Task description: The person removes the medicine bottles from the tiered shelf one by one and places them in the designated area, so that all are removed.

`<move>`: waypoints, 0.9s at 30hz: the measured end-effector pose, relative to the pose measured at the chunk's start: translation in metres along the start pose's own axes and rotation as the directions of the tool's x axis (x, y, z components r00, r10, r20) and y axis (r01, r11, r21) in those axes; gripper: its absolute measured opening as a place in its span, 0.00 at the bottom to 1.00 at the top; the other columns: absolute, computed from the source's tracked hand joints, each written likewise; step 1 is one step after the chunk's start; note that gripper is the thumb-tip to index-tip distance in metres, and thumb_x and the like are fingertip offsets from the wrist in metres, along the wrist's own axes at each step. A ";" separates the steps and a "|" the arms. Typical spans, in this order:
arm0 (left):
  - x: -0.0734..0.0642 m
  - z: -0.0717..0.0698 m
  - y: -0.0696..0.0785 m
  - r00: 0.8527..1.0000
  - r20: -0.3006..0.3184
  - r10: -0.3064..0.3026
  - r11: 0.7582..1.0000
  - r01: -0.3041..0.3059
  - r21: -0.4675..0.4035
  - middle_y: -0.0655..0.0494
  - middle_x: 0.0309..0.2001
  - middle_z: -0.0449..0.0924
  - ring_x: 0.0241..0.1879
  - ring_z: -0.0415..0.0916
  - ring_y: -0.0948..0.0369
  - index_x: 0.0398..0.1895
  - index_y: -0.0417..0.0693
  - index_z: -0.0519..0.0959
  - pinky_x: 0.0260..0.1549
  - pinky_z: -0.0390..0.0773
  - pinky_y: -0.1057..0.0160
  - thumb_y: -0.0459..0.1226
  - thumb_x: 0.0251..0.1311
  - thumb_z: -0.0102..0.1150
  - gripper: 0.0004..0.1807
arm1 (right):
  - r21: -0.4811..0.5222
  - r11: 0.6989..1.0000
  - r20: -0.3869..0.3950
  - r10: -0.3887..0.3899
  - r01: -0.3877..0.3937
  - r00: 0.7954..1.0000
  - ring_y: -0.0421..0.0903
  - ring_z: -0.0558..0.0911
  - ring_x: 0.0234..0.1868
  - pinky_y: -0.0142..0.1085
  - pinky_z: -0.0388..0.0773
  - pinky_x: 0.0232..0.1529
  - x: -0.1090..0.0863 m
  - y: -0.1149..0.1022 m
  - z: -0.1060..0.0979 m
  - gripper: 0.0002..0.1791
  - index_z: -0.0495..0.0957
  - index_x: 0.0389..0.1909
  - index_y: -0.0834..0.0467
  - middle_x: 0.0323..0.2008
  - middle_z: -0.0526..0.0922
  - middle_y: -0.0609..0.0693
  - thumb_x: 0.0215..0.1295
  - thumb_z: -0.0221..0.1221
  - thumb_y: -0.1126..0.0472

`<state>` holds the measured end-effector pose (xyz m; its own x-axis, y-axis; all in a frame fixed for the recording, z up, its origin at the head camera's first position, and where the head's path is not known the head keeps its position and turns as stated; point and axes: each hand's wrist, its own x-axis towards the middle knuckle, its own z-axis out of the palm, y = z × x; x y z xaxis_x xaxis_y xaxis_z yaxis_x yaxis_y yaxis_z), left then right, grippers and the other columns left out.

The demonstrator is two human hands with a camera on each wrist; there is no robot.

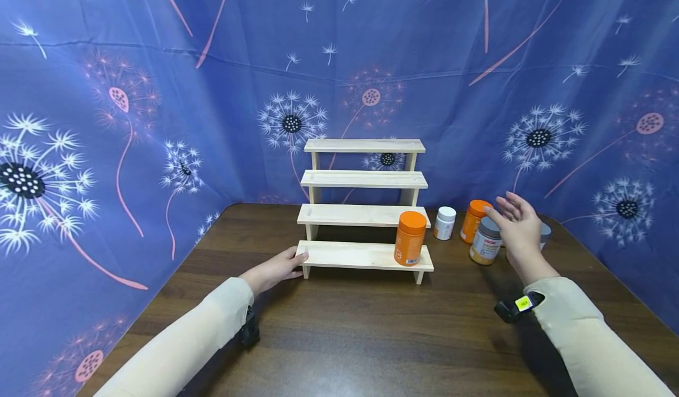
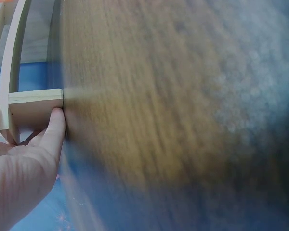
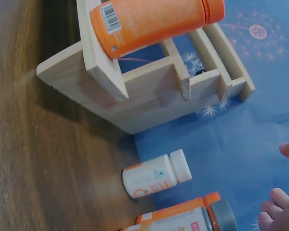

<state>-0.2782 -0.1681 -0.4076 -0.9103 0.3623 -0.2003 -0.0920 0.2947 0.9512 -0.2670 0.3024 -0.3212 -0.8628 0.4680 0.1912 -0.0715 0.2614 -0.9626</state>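
Note:
A pale wooden tiered display shelf (image 1: pixel 366 214) stands on the table. My left hand (image 1: pixel 276 269) holds the left end of its lowest step, thumb on top and fingers below; in the left wrist view, a fingertip touches the shelf's leg (image 2: pixel 36 108). On that step's right end stands an orange bottle (image 1: pixel 411 239). My right hand (image 1: pixel 518 238), holding nothing, hovers with loosely bent fingers beside a grey-lidded bottle (image 1: pixel 485 244). Behind that bottle is a second orange bottle (image 1: pixel 472 225). Another grey-lidded container (image 1: pixel 544 232) is partly hidden behind the right hand.
A small white bottle (image 1: pixel 444 223) stands just right of the shelf. The brown wooden table (image 1: pixel 339 338) reaches back to a blue dandelion-patterned cloth (image 1: pixel 212 102) hanging behind and along the sides.

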 end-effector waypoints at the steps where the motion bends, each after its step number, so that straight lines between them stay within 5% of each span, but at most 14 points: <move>1: 0.000 0.000 0.000 1.000 -0.004 -0.002 1.000 0.002 -0.004 0.32 0.71 0.54 0.71 0.54 0.42 0.73 0.32 0.48 0.70 0.64 0.46 0.40 0.77 0.36 0.29 | -0.007 1.000 0.015 -0.006 0.007 1.000 0.45 0.64 0.71 0.32 0.61 0.73 -0.001 -0.001 0.000 0.37 0.57 0.73 0.48 0.71 0.66 0.49 0.66 0.60 0.53; 10: 0.000 0.001 0.000 1.000 0.002 0.007 1.000 -0.007 -0.010 0.31 0.70 0.54 0.71 0.54 0.41 0.73 0.31 0.48 0.70 0.63 0.46 0.40 0.77 0.35 0.29 | 0.199 0.979 0.163 0.002 -0.034 0.987 0.35 0.72 0.63 0.17 0.70 0.59 -0.006 -0.008 -0.008 0.46 0.55 0.75 0.50 0.72 0.63 0.50 0.58 0.68 0.53; 17: -0.001 0.000 0.000 1.000 0.000 0.004 1.000 -0.004 -0.010 0.31 0.70 0.55 0.71 0.55 0.41 0.72 0.31 0.48 0.70 0.64 0.45 0.40 0.77 0.35 0.29 | 0.065 0.998 0.253 -0.031 0.015 0.967 0.42 0.66 0.70 0.33 0.58 0.74 -0.010 -0.013 -0.004 0.46 0.51 0.76 0.49 0.73 0.60 0.52 0.61 0.64 0.48; 22: 0.002 0.000 -0.001 1.000 -0.014 -0.001 1.000 0.001 -0.015 0.33 0.71 0.54 0.71 0.55 0.42 0.73 0.33 0.48 0.70 0.64 0.46 0.40 0.77 0.36 0.29 | 0.108 0.994 0.317 -0.042 0.008 0.948 0.43 0.65 0.70 0.38 0.54 0.76 -0.015 -0.017 0.001 0.47 0.50 0.76 0.49 0.73 0.62 0.49 0.61 0.65 0.49; 27: 0.002 0.000 -0.001 1.000 -0.009 -0.003 1.000 0.003 -0.008 0.32 0.71 0.54 0.71 0.54 0.42 0.73 0.32 0.48 0.70 0.64 0.46 0.40 0.77 0.36 0.29 | 0.009 0.999 0.358 -0.053 0.053 0.932 0.44 0.65 0.70 0.45 0.58 0.75 -0.019 -0.021 0.008 0.46 0.47 0.77 0.49 0.74 0.59 0.51 0.64 0.62 0.46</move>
<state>-0.2799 -0.1680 -0.4090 -0.9137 0.3533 -0.2006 -0.0974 0.2890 0.9524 -0.2530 0.2814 -0.3062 -0.9797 0.1198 0.1605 -0.1221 0.2780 -0.9528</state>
